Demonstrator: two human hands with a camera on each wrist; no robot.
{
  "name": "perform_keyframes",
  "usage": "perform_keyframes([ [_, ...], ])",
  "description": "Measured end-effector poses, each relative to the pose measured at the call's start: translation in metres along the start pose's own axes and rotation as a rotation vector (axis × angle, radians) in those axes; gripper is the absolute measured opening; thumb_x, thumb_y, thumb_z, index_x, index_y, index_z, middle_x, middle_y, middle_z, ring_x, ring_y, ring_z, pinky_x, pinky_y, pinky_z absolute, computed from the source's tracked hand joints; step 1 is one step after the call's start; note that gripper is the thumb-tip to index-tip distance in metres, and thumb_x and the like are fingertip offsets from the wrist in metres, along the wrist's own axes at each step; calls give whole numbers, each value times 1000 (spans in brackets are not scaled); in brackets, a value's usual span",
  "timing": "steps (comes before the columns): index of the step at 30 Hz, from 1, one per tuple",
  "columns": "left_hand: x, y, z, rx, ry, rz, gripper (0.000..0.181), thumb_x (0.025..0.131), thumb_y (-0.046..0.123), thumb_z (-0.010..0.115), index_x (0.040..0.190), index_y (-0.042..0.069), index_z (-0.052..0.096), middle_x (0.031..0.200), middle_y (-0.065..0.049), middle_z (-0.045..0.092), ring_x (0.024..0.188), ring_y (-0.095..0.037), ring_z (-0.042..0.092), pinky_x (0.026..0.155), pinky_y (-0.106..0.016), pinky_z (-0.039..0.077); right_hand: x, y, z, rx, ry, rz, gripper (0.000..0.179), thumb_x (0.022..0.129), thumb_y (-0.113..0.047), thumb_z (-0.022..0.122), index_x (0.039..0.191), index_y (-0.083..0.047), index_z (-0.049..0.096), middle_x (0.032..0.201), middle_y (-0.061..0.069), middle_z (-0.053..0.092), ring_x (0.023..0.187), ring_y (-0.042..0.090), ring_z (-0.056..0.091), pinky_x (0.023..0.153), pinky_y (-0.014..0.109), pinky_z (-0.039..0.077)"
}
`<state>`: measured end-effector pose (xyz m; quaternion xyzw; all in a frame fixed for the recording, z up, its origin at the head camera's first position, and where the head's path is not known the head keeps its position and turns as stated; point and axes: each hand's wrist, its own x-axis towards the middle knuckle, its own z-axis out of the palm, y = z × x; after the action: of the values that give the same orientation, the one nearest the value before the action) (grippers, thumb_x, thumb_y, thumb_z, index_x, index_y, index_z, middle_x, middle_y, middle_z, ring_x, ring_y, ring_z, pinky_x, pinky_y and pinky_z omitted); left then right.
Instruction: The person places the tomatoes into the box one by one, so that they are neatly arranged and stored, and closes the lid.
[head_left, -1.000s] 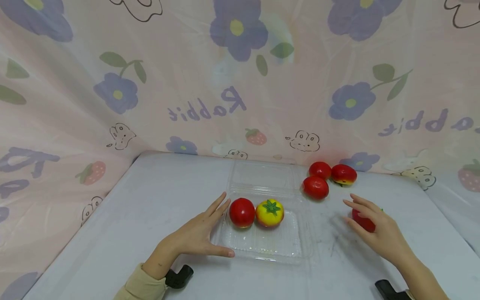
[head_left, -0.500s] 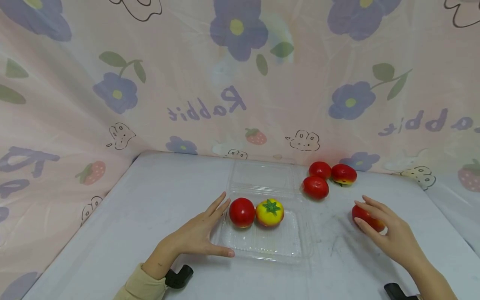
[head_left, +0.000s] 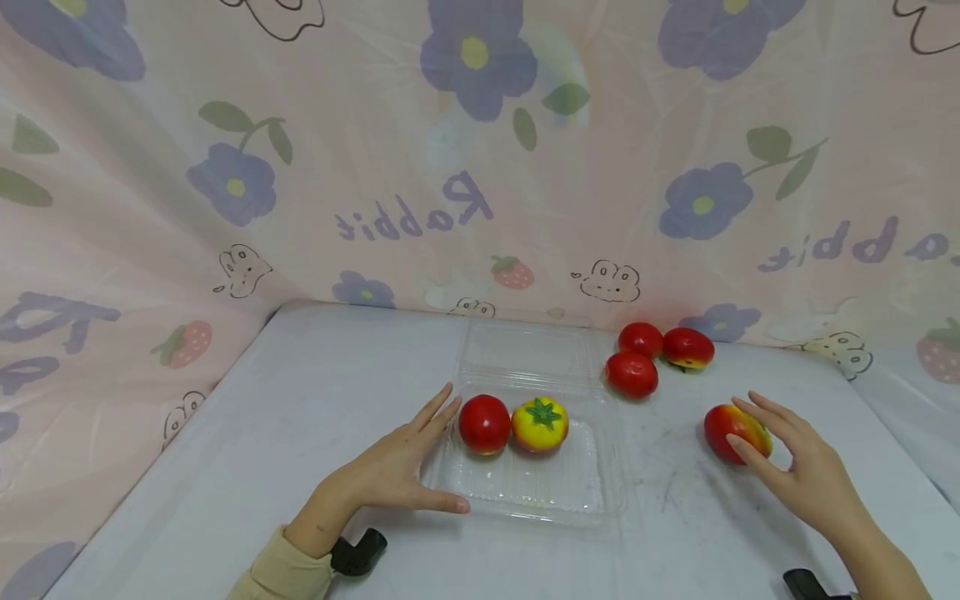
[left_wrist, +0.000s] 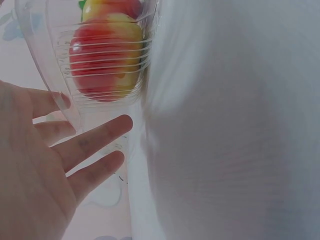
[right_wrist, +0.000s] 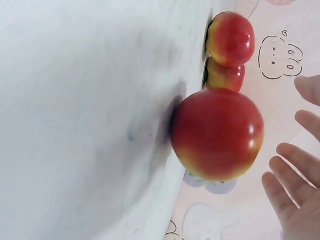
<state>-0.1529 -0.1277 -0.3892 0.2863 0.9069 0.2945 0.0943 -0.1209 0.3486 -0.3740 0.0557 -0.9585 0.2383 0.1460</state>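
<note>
A clear plastic clamshell box (head_left: 577, 487) lies with its lid folded back on the table. Two toy tomatoes sit in it side by side: a red tomato (head_left: 483, 425) and a yellow tomato (head_left: 540, 427) with a green top. My left hand (head_left: 397, 467) is spread along the box's left side, and in the left wrist view its fingers (left_wrist: 95, 145) are straight, some at the box's rim. On the right, my right hand (head_left: 802, 467) hovers by a red-and-yellow tomato (head_left: 723, 433). The right wrist view shows a gap between the fingers (right_wrist: 295, 185) and that tomato.
Behind and right of the box, three more red tomatoes lie clustered: one in front (head_left: 632, 375), one behind it (head_left: 641, 340) and one to the right (head_left: 688, 348). A printed curtain (head_left: 375, 167) hangs along the table's back and sides.
My right hand has drawn back to the right, uncovering more of the tomato by it, which stays about where it was. The left hand, the box and the other tomatoes have not moved.
</note>
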Motion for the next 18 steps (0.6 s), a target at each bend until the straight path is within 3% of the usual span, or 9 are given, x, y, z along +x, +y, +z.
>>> perform_keyframes([
  [7, 0, -1, 0, 2, 2, -2, 114, 67, 70, 70, 155, 25, 14, 163, 2, 0, 140, -32, 34, 100, -60, 42, 0, 6, 0, -11, -38, 56, 52, 94, -24, 61, 141, -4, 46, 143, 35, 35, 126, 57, 30, 75, 80, 34],
  [13, 0, -1, 0, 0, 2, 2, 115, 67, 69, 71, 155, 22, 15, 163, 2, 0, 141, -32, 34, 101, -60, 41, 1, 11, 0, -4, -73, 119, 54, 98, -29, 53, 144, -4, 41, 145, 37, 30, 127, 58, 27, 73, 79, 36],
  [18, 0, -1, 1, 4, 4, 4, 115, 67, 69, 71, 155, 21, 15, 163, 1, 0, 140, -33, 35, 100, -61, 42, 1, 16, 0, 3, -60, 119, 51, 99, -28, 51, 143, -1, 42, 142, 38, 32, 116, 59, 38, 75, 76, 39],
])
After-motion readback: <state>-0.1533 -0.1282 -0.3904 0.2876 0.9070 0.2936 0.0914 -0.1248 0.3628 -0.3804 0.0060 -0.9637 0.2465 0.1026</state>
